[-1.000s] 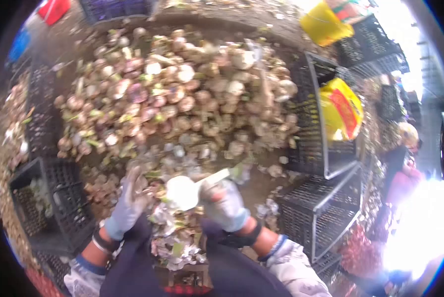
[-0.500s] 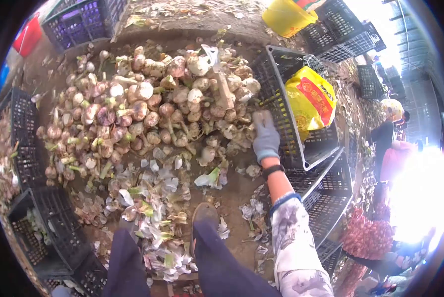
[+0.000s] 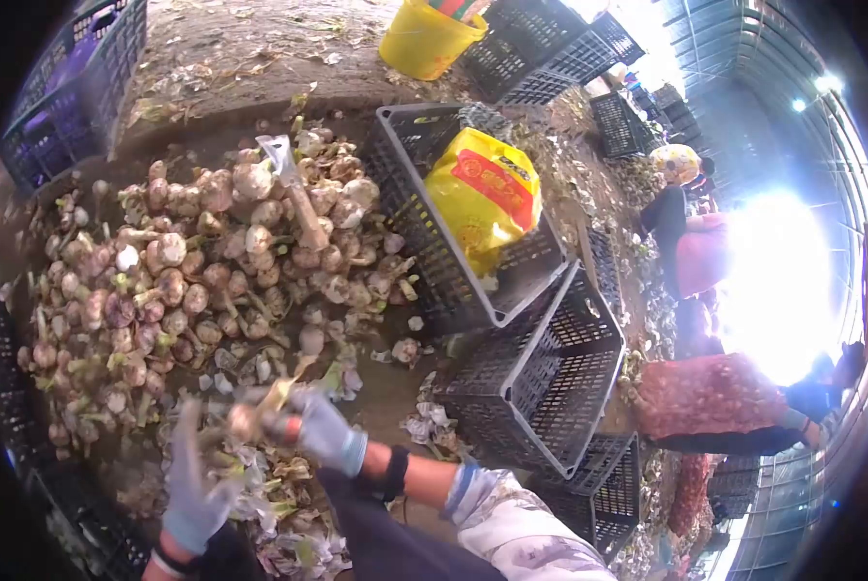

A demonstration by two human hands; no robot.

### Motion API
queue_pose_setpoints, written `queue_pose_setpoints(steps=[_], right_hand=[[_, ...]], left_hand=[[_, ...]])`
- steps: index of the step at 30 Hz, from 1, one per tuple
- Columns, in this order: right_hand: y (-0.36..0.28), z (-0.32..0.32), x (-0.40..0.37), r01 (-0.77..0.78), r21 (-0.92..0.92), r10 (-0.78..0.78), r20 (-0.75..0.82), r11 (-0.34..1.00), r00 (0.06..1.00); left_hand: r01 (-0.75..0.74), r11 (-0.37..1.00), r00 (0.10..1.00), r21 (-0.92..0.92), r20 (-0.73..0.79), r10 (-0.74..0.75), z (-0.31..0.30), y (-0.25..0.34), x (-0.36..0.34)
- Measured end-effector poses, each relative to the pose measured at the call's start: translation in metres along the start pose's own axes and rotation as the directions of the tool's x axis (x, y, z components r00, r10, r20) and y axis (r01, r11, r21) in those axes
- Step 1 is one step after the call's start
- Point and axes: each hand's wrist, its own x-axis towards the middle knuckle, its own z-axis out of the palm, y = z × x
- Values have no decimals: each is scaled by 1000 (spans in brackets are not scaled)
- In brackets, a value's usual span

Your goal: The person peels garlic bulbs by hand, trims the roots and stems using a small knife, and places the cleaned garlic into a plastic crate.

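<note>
Low over the littered floor, 1 bulb at my right fingertips and my left hand wide

From my distant seat I see my right hand (image 3: 329, 431), in a pale grey glove with an orange patch near the fingertips, closed on a pinkish-brown garlic bulb (image 3: 243, 423) with a dry, tan stalk. Blur hides the exact grip. My left hand (image 3: 197, 499), gloved alike, is open just beside it, fingers extended and thumb apart, with nothing that I can make out in its grasp. Beneath both hands lie loose white and purplish papery skins (image 3: 284, 504).

Beyond them I have a broad heap of stalked garlic bulbs (image 3: 168, 286), with a long tan stick-like piece (image 3: 304, 208), whitish at its far end, lying on top.

To the right of the heap, a black slatted plastic crate (image 3: 444, 276) holds a shiny yellow plastic bag (image 3: 482, 194) with a red label. Nearer me, a black crate with an open lattice (image 3: 516, 412) is tipped on its side. Past the heap I find a yellow plastic bucket (image 3: 424, 44) and, at far left, a dark crate with purple inside (image 3: 76, 107). Far right, a person in pink (image 3: 702, 257) is near a bulging red mesh sack (image 3: 710, 395).
</note>
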Motion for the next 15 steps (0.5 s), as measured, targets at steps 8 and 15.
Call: queue_pose_setpoints(steps=[8,15], right_hand=[[-19,58,-11,-200,251,167,148,947,975],[-15,60,-11,-173,288,133,153,942,979]], left_hand=[[-147,965,978,215,-114,175,12,-34,-7],[-79,997,988,-22,-133,75,8,-35,-12]])
